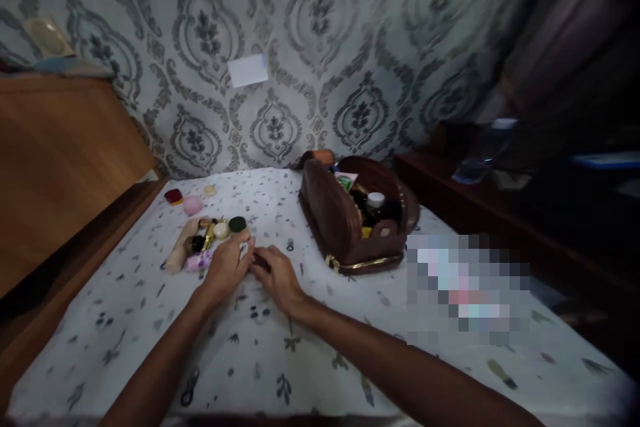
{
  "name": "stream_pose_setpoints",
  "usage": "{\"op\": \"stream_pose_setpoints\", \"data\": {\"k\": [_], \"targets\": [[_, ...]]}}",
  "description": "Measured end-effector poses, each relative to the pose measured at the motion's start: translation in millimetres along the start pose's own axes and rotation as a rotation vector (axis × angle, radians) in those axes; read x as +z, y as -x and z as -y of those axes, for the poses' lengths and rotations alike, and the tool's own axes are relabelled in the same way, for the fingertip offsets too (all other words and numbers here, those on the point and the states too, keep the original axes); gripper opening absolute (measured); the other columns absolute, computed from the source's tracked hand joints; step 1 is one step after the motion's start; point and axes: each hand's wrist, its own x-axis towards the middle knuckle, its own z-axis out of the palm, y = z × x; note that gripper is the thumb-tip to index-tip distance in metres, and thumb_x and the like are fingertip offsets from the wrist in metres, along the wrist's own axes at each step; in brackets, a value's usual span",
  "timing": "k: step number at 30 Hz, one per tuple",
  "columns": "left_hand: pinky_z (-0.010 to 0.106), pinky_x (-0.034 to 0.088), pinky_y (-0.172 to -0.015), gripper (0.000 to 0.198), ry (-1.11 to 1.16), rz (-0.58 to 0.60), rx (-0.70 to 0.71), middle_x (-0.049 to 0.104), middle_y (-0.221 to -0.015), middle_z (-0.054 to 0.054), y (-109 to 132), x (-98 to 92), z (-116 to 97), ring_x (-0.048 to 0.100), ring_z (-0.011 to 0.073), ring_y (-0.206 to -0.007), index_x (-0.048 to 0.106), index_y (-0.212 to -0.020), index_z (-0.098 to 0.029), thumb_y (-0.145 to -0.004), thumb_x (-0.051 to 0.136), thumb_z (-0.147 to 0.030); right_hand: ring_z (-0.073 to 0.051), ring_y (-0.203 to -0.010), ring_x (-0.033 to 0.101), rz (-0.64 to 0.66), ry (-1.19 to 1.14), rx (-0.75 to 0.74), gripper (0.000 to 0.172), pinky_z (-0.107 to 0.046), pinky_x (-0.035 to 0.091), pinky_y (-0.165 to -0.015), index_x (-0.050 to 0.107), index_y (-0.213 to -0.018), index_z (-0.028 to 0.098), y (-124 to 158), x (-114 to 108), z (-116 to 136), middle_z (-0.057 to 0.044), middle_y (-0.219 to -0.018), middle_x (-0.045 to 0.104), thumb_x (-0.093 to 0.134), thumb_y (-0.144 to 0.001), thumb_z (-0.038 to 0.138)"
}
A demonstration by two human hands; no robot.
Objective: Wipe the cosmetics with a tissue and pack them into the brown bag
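My left hand and my right hand meet over the patterned white cloth, fingers closed around something small. A bit of white shows at my left fingers, but I cannot make out the object. Just beyond my left hand are a dark green round lid and a cream-coloured round jar. Left of it lie a purple-and-white item, a black-capped item and a beige tube. A brown bag, unzipped and filled with several items, stands to the right of my hands.
A dark red jar, a pink round item and a small cream pot sit at the back left. A blurred patch covers the right side. Beyond the table's right edge stands a clear bottle. Wooden furniture borders the left.
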Motion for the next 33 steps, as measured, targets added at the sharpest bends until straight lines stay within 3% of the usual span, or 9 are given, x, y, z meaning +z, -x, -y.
{"op": "stream_pose_setpoints", "data": {"k": [7, 11, 13, 20, 25, 30, 33], "targets": [[0.028, 0.04, -0.067, 0.038, 0.387, 0.185, -0.248, 0.053, -0.065, -0.002, -6, -15.8, 17, 0.05, 0.0163, -0.069, 0.052, -0.067, -0.02, -0.09, 0.043, -0.048, -0.018, -0.088, 0.059, 0.082, 0.071, -0.028, 0.033, -0.03, 0.048, -0.083, 0.069, -0.111, 0.023, 3, -3, 7, -0.003, -0.094, 0.056, 0.064, -0.083, 0.007], [0.027, 0.039, -0.065, 0.038, 0.624, 0.139, -0.493, 0.053, -0.061, -0.002, -1, -13.0, 21, 0.049, 0.015, -0.064, 0.053, -0.06, -0.019, -0.082, 0.053, -0.051, -0.017, -0.086, 0.059, 0.093, 0.125, -0.078, 0.033, -0.031, 0.05, -0.081, 0.069, -0.113, 0.025, 7, -3, 10, -0.004, -0.097, 0.056, 0.062, -0.085, 0.009], [0.026, 0.039, -0.063, 0.038, 0.677, 0.093, -0.55, 0.051, -0.059, -0.003, 1, -8.0, 20, 0.048, 0.0143, -0.061, 0.05, -0.059, -0.02, -0.079, 0.052, -0.052, -0.017, -0.085, 0.061, 0.09, 0.129, -0.093, 0.031, -0.031, 0.051, -0.08, 0.069, -0.111, 0.024, 7, -2, 9, -0.004, -0.096, 0.058, 0.062, -0.085, 0.009], [0.028, 0.048, -0.067, 0.042, 0.824, -0.006, -0.629, 0.061, -0.072, 0.0, 4, 2.8, 14, 0.06, 0.0172, -0.071, 0.06, -0.078, -0.02, -0.076, 0.054, -0.061, -0.021, -0.093, 0.067, 0.003, -0.094, -0.161, 0.032, -0.033, 0.053, -0.083, 0.067, -0.112, 0.022, 7, 3, -3, -0.006, -0.107, 0.071, 0.068, -0.081, 0.015], [0.028, 0.051, -0.073, 0.057, 0.924, 0.039, -0.672, 0.068, -0.086, 0.005, 9, 5.6, 9, 0.066, 0.0198, -0.084, 0.065, -0.092, -0.018, -0.074, 0.058, -0.072, -0.014, -0.068, 0.06, -0.047, -0.112, -0.116, 0.032, -0.027, 0.053, -0.065, 0.07, -0.108, 0.023, 5, 1, -2, -0.004, -0.094, 0.068, 0.066, -0.079, 0.012], [0.022, 0.045, -0.044, 0.072, 0.998, 0.195, -0.717, 0.066, -0.081, 0.003, 15, 9.2, -4, 0.062, 0.0159, -0.061, 0.058, -0.116, -0.021, -0.074, 0.052, -0.079, -0.011, -0.064, 0.055, -0.095, -0.05, -0.122, 0.037, -0.025, 0.052, -0.062, 0.073, -0.104, 0.025, 5, -5, 3, -0.003, -0.097, 0.057, 0.061, -0.076, 0.005], [0.021, 0.043, -0.042, 0.069, 0.925, 0.202, -0.671, 0.062, -0.077, 0.001, 16, 8.6, -7, 0.057, 0.0137, -0.056, 0.055, -0.117, -0.022, -0.077, 0.05, -0.078, -0.014, -0.073, 0.057, -0.085, -0.021, -0.182, 0.035, -0.027, 0.053, -0.067, 0.072, -0.107, 0.024, 7, -6, 4, -0.003, -0.094, 0.055, 0.059, -0.079, 0.007]]}}
